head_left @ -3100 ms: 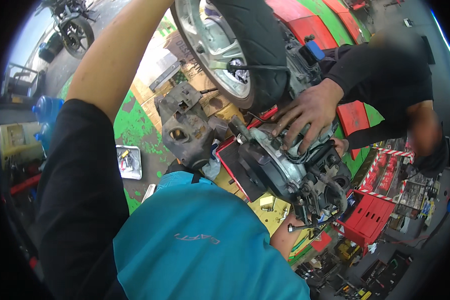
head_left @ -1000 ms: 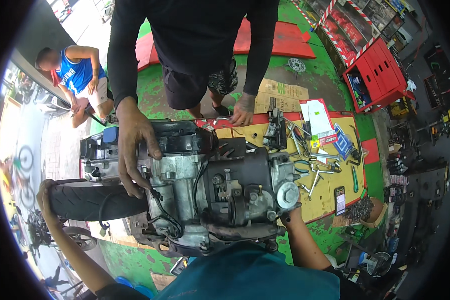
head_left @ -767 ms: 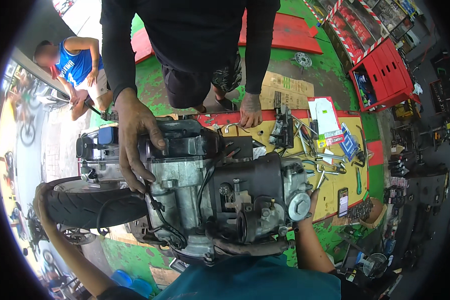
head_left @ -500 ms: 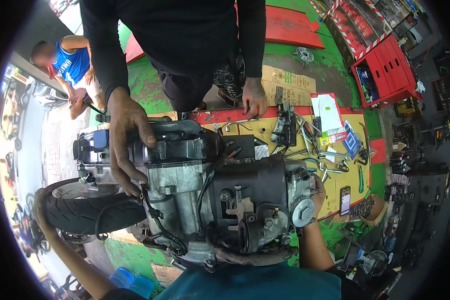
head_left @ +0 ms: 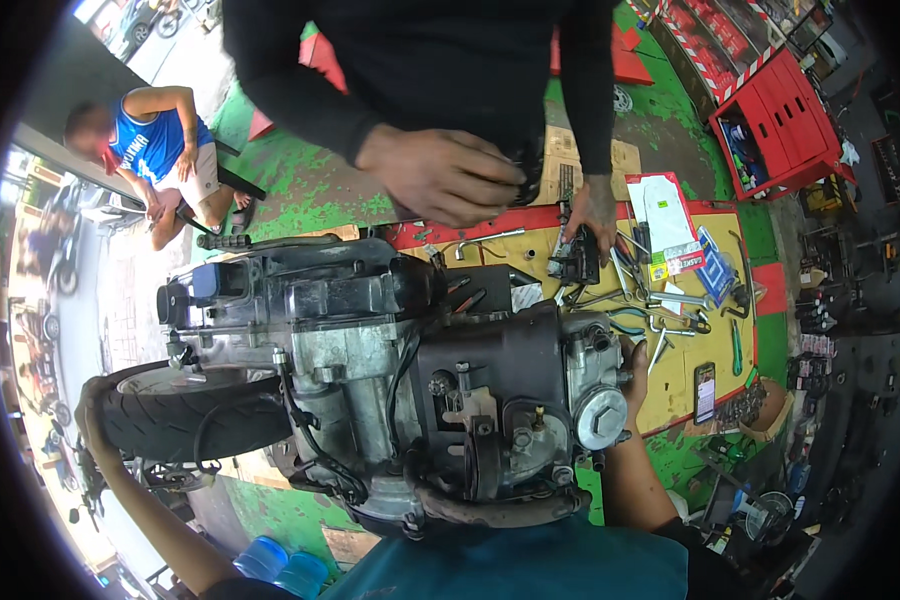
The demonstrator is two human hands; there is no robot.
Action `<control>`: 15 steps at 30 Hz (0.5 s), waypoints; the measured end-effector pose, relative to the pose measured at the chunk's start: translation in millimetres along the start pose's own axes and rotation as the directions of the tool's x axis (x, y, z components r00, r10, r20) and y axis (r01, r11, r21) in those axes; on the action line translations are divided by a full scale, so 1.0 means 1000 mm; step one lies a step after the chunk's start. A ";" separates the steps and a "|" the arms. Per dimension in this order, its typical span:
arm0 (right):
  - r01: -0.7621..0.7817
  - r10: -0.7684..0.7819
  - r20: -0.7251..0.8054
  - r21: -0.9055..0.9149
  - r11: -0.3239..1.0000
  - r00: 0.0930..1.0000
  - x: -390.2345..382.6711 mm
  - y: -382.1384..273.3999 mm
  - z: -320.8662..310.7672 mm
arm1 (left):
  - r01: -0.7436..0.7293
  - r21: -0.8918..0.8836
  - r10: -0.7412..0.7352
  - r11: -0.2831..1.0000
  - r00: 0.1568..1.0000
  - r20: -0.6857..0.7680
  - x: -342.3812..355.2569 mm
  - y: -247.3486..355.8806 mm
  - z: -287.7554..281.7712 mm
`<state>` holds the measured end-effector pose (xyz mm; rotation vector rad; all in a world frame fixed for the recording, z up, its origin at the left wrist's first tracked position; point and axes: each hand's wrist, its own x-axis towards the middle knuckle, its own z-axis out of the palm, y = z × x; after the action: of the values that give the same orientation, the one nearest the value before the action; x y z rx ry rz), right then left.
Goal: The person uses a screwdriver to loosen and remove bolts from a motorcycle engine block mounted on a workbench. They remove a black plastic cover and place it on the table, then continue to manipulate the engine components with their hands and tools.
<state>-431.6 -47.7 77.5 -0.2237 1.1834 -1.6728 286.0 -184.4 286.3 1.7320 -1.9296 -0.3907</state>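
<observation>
A scooter engine [head_left: 355, 360] with its rear wheel [head_left: 200, 425] fills the middle in front of my body. My left hand [head_left: 95, 412] is wrapped round the outer edge of the black tyre. At the engine's other end, my right hand [head_left: 632, 372] grips the metal cylinder head beside a round silver cover [head_left: 602, 418]; most of its fingers are hidden behind the casting. Across from me a co-worker in black holds one hand [head_left: 445, 175] in the air above the engine. That person's other hand [head_left: 592, 215] touches a dark metal part [head_left: 575, 262] on the yellow bench.
The yellow bench [head_left: 660, 385] bears several wrenches, pliers [head_left: 625, 322], a white sheet [head_left: 660, 215] and a phone [head_left: 705, 392]. A red tool cabinet [head_left: 770, 130] stands at the far right. Another person in a blue top [head_left: 165, 130] sits at the far left.
The co-worker's hand has lifted off the engine and moved right; their other hand has reached the dark metal part. My hands keep their holds, and the view has shifted slightly.
</observation>
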 end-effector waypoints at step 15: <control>0.616 -0.416 0.470 -0.442 0.652 0.778 -0.048 -0.054 0.017 | 0.075 -0.032 -0.077 0.997 0.994 -0.075 0.005 0.066 0.030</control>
<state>-432.9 -19.3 146.5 -1.3072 1.4175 -1.6012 214.0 -184.1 297.2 1.7799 -1.8001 -0.3734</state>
